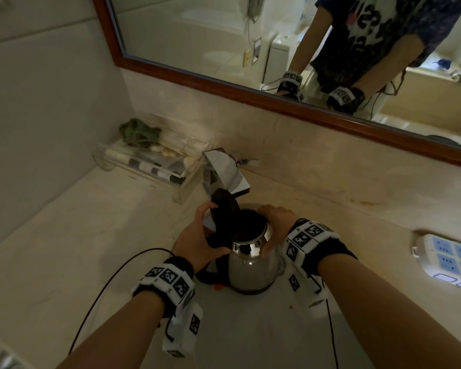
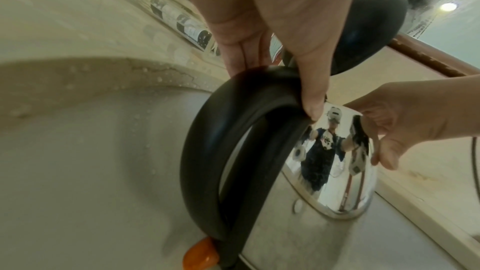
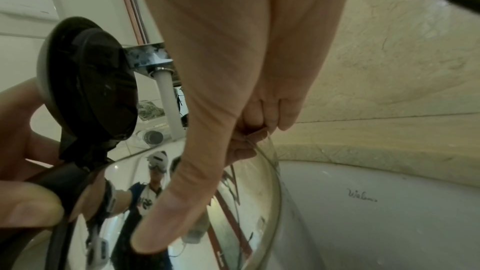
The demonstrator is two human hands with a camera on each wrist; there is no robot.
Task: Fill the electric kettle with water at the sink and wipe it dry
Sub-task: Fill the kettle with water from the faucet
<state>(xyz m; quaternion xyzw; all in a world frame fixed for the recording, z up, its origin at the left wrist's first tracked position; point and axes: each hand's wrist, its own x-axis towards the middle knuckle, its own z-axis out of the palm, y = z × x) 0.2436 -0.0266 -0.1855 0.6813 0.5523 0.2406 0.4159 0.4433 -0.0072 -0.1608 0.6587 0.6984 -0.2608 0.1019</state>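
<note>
A stainless steel electric kettle point(image 1: 250, 270) stands in the white sink point(image 1: 250, 331) under the chrome faucet point(image 1: 224, 169). Its black lid point(image 1: 224, 209) is tipped up and open. My left hand point(image 1: 197, 233) grips the top of the black handle point(image 2: 207, 130), thumb on the outside. My right hand point(image 1: 277, 225) holds the kettle's upper body, fingers over the far rim and thumb on the shiny side. In the right wrist view a white stream point(image 3: 167, 106) falls from the spout point(image 3: 150, 56) behind the lid point(image 3: 98, 81). An orange switch point(image 2: 200, 254) sits at the handle's foot.
A clear acrylic tray point(image 1: 144, 161) of toiletries with a green cloth point(image 1: 139, 131) on it stands at the back left of the marble counter. A white power strip point(image 1: 447, 259) lies to the right. A wood-framed mirror point(image 1: 224, 75) hangs behind the faucet. Cables trail from both wrists.
</note>
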